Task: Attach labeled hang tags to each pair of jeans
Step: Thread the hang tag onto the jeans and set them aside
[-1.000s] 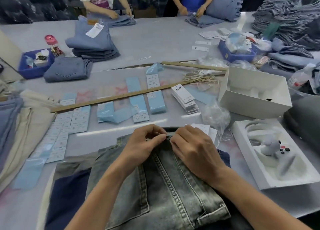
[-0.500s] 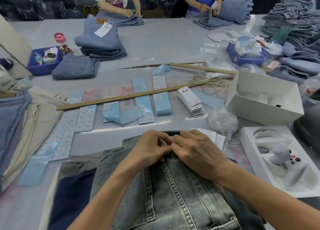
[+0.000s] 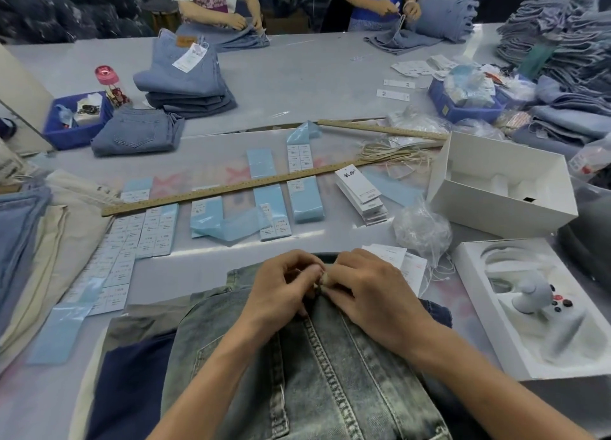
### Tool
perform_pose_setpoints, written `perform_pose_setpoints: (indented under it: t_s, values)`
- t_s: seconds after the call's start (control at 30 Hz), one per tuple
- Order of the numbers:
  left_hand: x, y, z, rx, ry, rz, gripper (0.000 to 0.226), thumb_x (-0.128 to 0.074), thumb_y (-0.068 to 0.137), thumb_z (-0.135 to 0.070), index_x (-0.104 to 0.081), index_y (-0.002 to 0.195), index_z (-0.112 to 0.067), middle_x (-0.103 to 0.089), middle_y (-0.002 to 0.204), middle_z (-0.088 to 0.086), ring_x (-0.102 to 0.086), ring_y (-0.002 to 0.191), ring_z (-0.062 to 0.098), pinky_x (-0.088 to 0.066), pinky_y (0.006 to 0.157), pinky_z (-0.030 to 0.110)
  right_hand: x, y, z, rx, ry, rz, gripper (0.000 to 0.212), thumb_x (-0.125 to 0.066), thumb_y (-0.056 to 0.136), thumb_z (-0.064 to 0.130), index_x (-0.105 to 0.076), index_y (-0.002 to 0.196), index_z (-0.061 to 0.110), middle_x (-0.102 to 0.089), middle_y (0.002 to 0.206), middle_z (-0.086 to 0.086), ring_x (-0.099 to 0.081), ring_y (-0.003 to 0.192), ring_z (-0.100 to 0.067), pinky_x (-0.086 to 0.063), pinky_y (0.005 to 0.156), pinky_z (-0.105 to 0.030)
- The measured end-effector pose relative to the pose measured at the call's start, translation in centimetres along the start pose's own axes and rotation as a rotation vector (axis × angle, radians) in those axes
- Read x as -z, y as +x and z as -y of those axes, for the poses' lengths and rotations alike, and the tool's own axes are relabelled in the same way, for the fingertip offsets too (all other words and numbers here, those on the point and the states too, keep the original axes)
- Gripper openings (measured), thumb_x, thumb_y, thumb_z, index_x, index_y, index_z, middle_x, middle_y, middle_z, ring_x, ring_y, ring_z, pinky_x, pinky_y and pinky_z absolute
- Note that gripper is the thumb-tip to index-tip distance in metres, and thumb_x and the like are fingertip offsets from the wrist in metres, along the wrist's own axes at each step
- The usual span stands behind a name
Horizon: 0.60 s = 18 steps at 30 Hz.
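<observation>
Denim in a faded grey-green wash, the jeans [image 3: 330,367] lie folded on the near edge of the desk [image 3: 297,85], waistband turned away from the person, likely so the top of the seam sits within easy reach of both hands. Heavy pale stitching runs down the middle and a pocket corner shows to the left. The left hand [image 3: 277,290] and right hand [image 3: 373,294] meet at the waistband, fingers curled and pinching something small and pale between them; it may be the tag's string or fastener, but it is too small to tell. White hang tags [image 3: 396,257] peek out just beyond the right hand, touching the jeans' far edge, probably the ones being tied on. A stack of spare tags [image 3: 360,191] waits farther back beside a long wooden ruler [image 3: 231,188] and a bundle of tan strings [image 3: 393,156].
</observation>
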<state>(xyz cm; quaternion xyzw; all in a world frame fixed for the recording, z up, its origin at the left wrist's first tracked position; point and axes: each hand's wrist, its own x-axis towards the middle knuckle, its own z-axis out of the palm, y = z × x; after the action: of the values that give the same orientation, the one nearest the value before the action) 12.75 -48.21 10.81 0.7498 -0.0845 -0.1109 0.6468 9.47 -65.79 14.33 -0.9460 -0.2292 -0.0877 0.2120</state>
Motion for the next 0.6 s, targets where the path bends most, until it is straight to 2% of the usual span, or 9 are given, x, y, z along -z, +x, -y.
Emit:
perform_pose_setpoints:
  t_s: [0.07,0.17,0.2,0.27,0.37,0.43,0.53,0.6]
  values:
    - [0.3,0.1,-0.2,0.053,-0.237,-0.081,0.020,-0.060,0.100,-0.011,-0.069,0.084,-0.019,-0.074,0.085,0.012,-0.064,0.059,0.020,-0.048,0.041,0.027,0.5,-0.2,-0.6,-0.019,0.157,0.019,0.008,-0.071,0.093,0.022,-0.073,0.100,0.021,-0.064,0.097,0.008,-0.057,0.092,-0.011,-0.050,0.078,-0.030]
    - [1.0,0.4,-1.1,0.083,-0.543,-0.111,0.014,-0.064,0.094,-0.019,-0.070,0.083,-0.023,-0.074,0.103,0.023,-0.068,0.074,0.020,-0.048,0.044,0.024,1.7,-0.8,-2.3,-0.103,0.289,-0.190,0.011,-0.068,0.094,0.016,-0.072,0.104,0.017,-0.065,0.103,0.011,-0.061,0.099,-0.009,-0.051,0.084,-0.027]
    - [1.3,0.5,-1.5,0.074,-0.622,-0.107,0.010,-0.064,0.092,-0.018,-0.070,0.085,-0.021,-0.074,0.104,0.024,-0.068,0.073,0.020,-0.046,0.044,0.023,2.0,-1.1,-3.0,-0.159,0.309,-0.225,0.012,-0.068,0.094,0.013,-0.072,0.104,0.018,-0.066,0.103,0.013,-0.062,0.099,-0.009,-0.052,0.085,-0.028]
    - [1.9,0.7,-2.4,0.042,-0.730,-0.093,0.007,-0.063,0.089,-0.017,-0.070,0.088,-0.017,-0.074,0.095,0.020,-0.063,0.068,0.017,-0.042,0.044,0.021,2.1,-1.7,-3.9,-0.273,0.406,-0.185,0.017,-0.067,0.095,0.011,-0.073,0.107,0.021,-0.069,0.103,0.017,-0.065,0.098,-0.008,-0.054,0.084,-0.028]
    - [2.5,1.0,-3.9,-0.029,-0.744,-0.052,0.007,-0.065,0.089,-0.018,-0.071,0.092,-0.016,-0.070,0.083,0.011,-0.055,0.063,0.013,-0.040,0.045,0.020,1.3,-2.4,-4.0,-0.284,0.455,-0.041,0.024,-0.070,0.093,0.012,-0.073,0.115,0.023,-0.071,0.101,0.018,-0.067,0.094,-0.003,-0.055,0.083,-0.020]
    - [2.7,1.0,-4.7,-0.071,-0.687,-0.036,0.009,-0.066,0.090,-0.021,-0.072,0.094,-0.015,-0.067,0.082,0.010,-0.053,0.063,0.013,-0.039,0.046,0.020,0.9,-2.6,-3.7,-0.271,0.456,-0.024,0.027,-0.070,0.093,0.013,-0.072,0.118,0.024,-0.071,0.102,0.016,-0.067,0.094,-0.004,-0.054,0.082,-0.017]
    - [3.2,1.1,-5.6,-0.133,-0.553,-0.032,0.011,-0.066,0.092,-0.023,-0.071,0.097,-0.015,-0.067,0.084,0.011,-0.051,0.064,0.017,-0.038,0.046,0.021,0.8,-2.3,-3.6,-0.319,0.468,-0.099,0.027,-0.070,0.094,0.013,-0.070,0.118,0.024,-0.071,0.100,0.015,-0.067,0.094,-0.006,-0.055,0.083,-0.022]
    - [3.5,1.4,-6.3,-0.166,-0.492,-0.039,0.010,-0.063,0.095,-0.022,-0.069,0.099,-0.014,-0.067,0.085,0.011,-0.051,0.064,0.018,-0.039,0.047,0.022,0.9,-2.0,-3.4,-0.422,0.577,-0.124,0.026,-0.065,0.097,0.015,-0.064,0.120,0.026,-0.073,0.098,0.008,-0.069,0.092,-0.008,-0.057,0.086,-0.030]
